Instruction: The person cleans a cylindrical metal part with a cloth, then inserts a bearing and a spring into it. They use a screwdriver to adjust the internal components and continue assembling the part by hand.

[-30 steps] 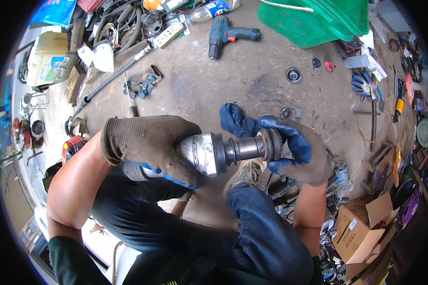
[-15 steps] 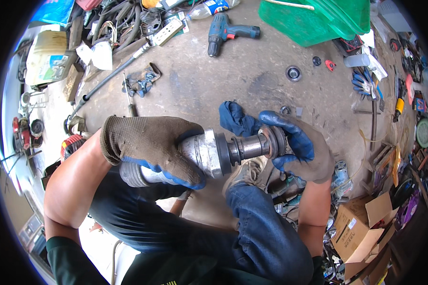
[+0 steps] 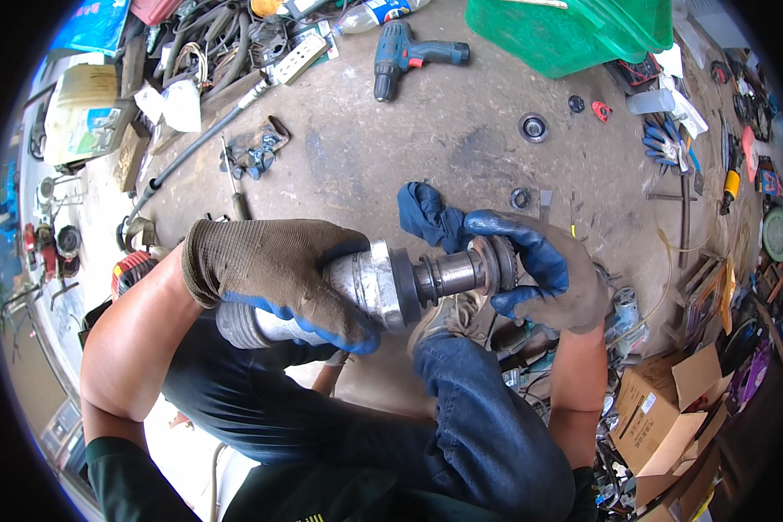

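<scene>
Brown-and-blue gloved left hand (image 3: 278, 271) has fingers wrapped around a silver cylindrical metal housing (image 3: 361, 277) above dark-blue trousers (image 3: 474, 391); rightward, its shiny steel shaft (image 3: 458, 271) ends in a dark ridged metal collar (image 3: 498, 264), where the brown-and-blue gloved right hand (image 3: 561, 274) half-curls, whether gripping I cannot tell.

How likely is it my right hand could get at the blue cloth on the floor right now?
Probably yes: nothing visible blocks the space between your right hand and the blue cloth, though that hand is cupped at the end of the metal part.
</scene>
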Available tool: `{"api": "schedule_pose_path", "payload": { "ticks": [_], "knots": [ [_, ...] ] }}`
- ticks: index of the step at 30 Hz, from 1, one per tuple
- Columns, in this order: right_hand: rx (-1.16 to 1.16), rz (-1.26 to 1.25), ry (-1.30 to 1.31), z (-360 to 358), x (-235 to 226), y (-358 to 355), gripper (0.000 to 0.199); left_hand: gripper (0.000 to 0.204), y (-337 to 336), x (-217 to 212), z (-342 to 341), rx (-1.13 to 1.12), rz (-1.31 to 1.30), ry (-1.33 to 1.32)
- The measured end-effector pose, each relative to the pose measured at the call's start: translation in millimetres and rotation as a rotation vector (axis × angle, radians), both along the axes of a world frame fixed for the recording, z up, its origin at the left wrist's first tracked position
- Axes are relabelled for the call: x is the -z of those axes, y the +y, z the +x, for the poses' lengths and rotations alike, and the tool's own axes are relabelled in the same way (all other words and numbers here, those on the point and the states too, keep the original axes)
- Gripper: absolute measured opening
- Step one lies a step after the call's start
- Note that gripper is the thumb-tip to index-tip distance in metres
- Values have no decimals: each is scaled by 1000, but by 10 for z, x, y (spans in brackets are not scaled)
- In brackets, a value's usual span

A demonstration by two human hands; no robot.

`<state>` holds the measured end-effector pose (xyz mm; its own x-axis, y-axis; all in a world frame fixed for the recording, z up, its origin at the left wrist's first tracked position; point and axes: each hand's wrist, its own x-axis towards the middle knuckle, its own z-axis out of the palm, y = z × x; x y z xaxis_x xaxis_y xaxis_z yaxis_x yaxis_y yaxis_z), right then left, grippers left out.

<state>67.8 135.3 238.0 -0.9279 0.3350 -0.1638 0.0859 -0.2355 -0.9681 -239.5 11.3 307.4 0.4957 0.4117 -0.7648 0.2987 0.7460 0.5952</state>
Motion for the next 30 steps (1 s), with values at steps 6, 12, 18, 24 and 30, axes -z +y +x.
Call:
{"api": "schedule_pose_path", "payload": {
  "ticks": [6,12,18,24,30],
  "knots": [
    [-50,210,24,15,9,40,74,78,88,-21,35,64,-40,18],
    [-132,318,109,-171,-156,14,71,70,-2,67,41,32,-30,-63],
    [-147,266,138,-263,-114,-47,74,70,111,6,126,83,-20,-11],
    [-71,293,183,-247,-52,-85,76,71,122,-53,130,77,-50,26],
    [-91,471,179,-258,-119,-32,75,68,69,20,126,89,-2,-11]
  ]
}}
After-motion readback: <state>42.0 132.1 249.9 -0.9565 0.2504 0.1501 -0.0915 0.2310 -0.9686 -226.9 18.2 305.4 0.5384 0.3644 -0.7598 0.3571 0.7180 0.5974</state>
